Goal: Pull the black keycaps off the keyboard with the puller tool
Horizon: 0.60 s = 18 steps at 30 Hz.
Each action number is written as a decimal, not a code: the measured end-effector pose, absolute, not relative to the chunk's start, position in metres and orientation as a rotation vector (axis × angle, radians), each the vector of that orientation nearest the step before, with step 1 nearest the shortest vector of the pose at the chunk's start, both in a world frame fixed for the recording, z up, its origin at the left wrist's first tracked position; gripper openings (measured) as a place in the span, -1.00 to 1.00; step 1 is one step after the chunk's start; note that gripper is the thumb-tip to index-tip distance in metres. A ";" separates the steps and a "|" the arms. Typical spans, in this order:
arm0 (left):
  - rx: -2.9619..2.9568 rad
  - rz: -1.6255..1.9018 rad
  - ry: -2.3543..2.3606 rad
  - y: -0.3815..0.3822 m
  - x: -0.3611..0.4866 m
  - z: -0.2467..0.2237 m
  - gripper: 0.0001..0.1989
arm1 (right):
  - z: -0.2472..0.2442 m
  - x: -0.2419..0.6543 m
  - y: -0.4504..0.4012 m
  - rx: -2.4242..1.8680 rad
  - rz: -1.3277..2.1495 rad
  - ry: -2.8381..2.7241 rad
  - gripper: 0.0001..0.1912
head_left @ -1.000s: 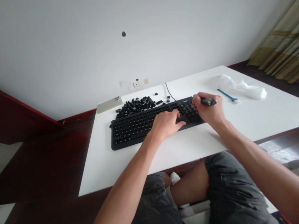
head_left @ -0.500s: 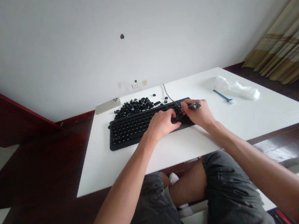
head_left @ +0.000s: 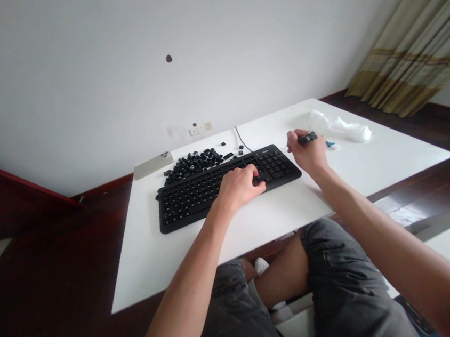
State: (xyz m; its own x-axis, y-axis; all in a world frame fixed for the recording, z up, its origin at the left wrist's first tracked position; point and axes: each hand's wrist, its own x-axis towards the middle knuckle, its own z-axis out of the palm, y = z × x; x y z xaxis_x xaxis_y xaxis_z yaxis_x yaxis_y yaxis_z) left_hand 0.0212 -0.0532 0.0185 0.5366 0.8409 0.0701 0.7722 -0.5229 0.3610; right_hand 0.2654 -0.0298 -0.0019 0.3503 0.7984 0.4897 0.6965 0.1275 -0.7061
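- The left hand [head_left: 238, 187] lay on the black computer keyboard [head_left: 189, 207], its fingers [head_left: 259, 182] curled down over keys near the right end of the main block; from where I stood, I could not tell whether they held anything small
- The right hand [head_left: 307, 154] was raised clear of the keyboard, just past the top corner of its number pad, with the fingers [head_left: 291, 139] pinched narrowly around a black-handled tool [head_left: 307, 138]; any tip on the tool was too small to make out
- The keyboard's long axis ran side to side in front of the person, at a slight slant, so the left hand was the nearer one, resting on it, while the tool in the right hand pointed away from it
- A heap of loose black keycaps [head_left: 192, 164] sat just beyond the keyboard's far edge, with a few stray keycaps [head_left: 240, 148] off to its right
- A pale gold smartphone [head_left: 152, 165] lay to the left of the heap
- Past the right hand were a blue-handled brush [head_left: 330, 144], mostly hidden, and a crumpled white plastic bag [head_left: 343, 126]
- All of this sat on a white tabletop [head_left: 255, 229], and a thin black cable [head_left: 242, 140] ran from the keyboard toward the wall sockets [head_left: 200, 128]
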 end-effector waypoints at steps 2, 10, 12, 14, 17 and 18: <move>2.480 0.311 1.338 -0.054 0.021 0.022 -0.61 | -0.004 0.262 -0.028 -1.501 0.268 -1.320 -0.52; 2.472 0.368 1.254 -0.051 0.015 0.017 -0.58 | -0.007 0.272 -0.024 -1.175 0.625 -0.854 -0.33; 2.474 0.399 1.230 -0.049 0.013 0.014 -0.66 | -0.009 0.270 -0.025 -1.239 0.652 -0.932 -0.39; 2.474 0.415 1.223 -0.048 0.012 0.012 -0.69 | -0.010 0.265 -0.027 -1.256 0.707 -1.025 -0.50; 2.487 0.433 1.216 -0.048 0.012 0.012 -0.70 | -0.009 0.254 -0.033 -1.265 0.717 -1.160 -0.57; 2.492 0.438 1.215 -0.048 0.012 0.012 -0.70 | -0.008 0.251 -0.035 -1.285 0.692 -1.214 -0.57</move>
State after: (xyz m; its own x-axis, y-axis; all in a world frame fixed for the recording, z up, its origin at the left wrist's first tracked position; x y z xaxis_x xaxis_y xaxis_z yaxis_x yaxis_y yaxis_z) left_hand 0.0123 -0.0481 0.0117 0.5886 0.7984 0.1269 0.6959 -0.5802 0.4232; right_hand 0.2509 -0.0351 -0.0081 0.2836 0.9174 0.2790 0.2269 0.2185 -0.9491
